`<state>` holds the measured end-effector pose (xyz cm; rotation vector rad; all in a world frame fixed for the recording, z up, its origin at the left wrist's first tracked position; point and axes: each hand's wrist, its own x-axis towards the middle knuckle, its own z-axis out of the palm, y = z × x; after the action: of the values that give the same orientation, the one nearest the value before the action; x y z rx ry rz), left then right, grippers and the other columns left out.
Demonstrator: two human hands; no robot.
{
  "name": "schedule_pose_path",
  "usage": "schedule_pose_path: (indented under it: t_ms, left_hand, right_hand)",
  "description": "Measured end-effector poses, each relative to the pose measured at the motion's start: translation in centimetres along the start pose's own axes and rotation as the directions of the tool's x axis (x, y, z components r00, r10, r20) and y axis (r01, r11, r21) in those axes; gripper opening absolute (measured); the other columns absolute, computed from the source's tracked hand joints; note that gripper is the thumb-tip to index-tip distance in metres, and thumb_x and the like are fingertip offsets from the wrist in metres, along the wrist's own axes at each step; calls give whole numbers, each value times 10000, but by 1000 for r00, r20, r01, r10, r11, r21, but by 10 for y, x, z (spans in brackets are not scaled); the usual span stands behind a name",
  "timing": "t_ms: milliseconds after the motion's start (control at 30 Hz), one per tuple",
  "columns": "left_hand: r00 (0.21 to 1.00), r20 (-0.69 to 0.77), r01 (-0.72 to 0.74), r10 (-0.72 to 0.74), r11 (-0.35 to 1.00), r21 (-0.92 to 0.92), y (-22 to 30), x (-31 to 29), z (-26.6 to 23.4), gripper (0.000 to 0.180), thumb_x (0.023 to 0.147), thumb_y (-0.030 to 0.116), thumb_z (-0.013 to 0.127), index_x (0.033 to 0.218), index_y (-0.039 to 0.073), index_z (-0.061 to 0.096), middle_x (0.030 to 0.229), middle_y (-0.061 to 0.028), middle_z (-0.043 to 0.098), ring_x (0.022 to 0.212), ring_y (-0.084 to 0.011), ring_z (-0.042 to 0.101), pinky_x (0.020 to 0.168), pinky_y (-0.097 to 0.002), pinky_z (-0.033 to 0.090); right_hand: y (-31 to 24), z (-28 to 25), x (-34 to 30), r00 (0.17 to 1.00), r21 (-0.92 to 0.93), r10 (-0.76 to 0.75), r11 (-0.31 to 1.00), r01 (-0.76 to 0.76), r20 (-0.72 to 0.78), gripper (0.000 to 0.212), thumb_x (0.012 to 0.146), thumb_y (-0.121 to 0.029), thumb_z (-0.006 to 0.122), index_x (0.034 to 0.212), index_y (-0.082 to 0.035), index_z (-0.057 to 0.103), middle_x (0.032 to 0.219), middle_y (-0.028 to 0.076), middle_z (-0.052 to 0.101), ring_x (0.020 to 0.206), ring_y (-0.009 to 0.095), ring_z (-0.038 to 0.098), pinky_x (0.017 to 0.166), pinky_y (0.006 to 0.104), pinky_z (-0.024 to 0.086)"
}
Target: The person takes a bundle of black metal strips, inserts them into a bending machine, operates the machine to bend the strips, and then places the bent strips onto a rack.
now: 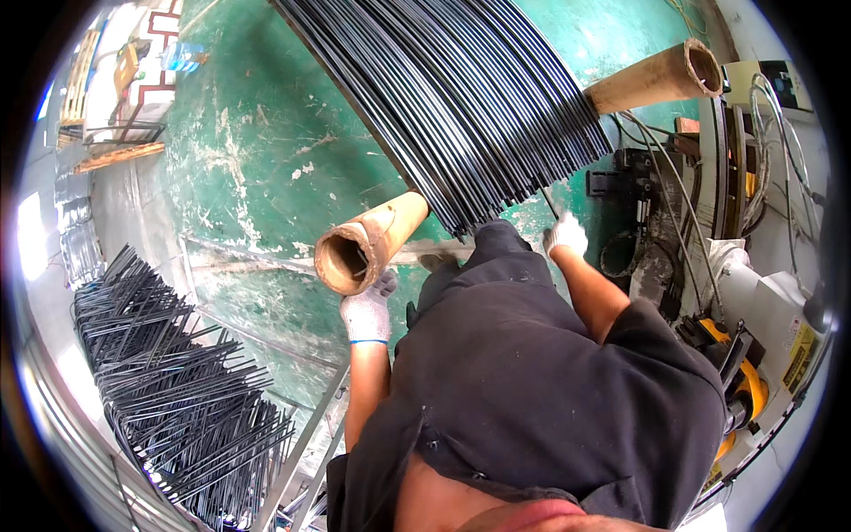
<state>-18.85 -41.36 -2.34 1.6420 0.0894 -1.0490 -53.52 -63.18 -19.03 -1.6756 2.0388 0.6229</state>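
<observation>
A thin black rod [550, 204] slants up from my right hand [566, 235], which wears a white glove and is closed around its near end. The rod's far end meets the near edge of a wide row of black rods [470, 97] lying side by side. My left hand [365, 316], in a white glove with a blue cuff edge, is beside the near mouth of a brown cardboard tube [394, 223]. Its fingers are partly hidden, so I cannot tell whether they touch the tube.
Another cardboard tube [651, 80] juts out on the right of the row. A tangled heap of black bent rods [186, 381] lies at lower left. Machinery with cables [665, 213] stands close on my right. The green floor [257, 115] is worn. A wooden pallet [120, 157] lies far left.
</observation>
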Motion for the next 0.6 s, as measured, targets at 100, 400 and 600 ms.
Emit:
schedule_pose_path:
  t_ms: [100,400,600]
  left_hand:
    - [954,294,-143,54,945,293,-30,19,-26,326,1042,97,463,1289,-105,530,1205,-207,630,1030,-322,678,911,-408,589]
    - [989,10,149,-149,989,-10,-21,46,15,299,1058,206,548,1280,6,546,1084,-139,651,944,-278,667,798,-400,558]
    - [990,-101,98,-93,994,46,-3,25,34,320,1008,181,637,1264,6,562,1054,-148,669,876,-280,679,741,-395,566]
  right_hand:
    - [41,22,12,984,-4,-111,994,113,141,228,986,-246,601,1158,-102,646,1095,192,737,1051,393,704,898,487,549]
    - [-155,-101,44,780,53,-528,817,575,-336,529,878,-335,774,1313,-91,599,1274,151,644,1241,367,566,1024,479,473]
    - [-222,-54,64,899,92,-236,953,289,-370,630,755,-426,836,1207,-63,586,1235,167,618,1190,331,578,1048,457,458]
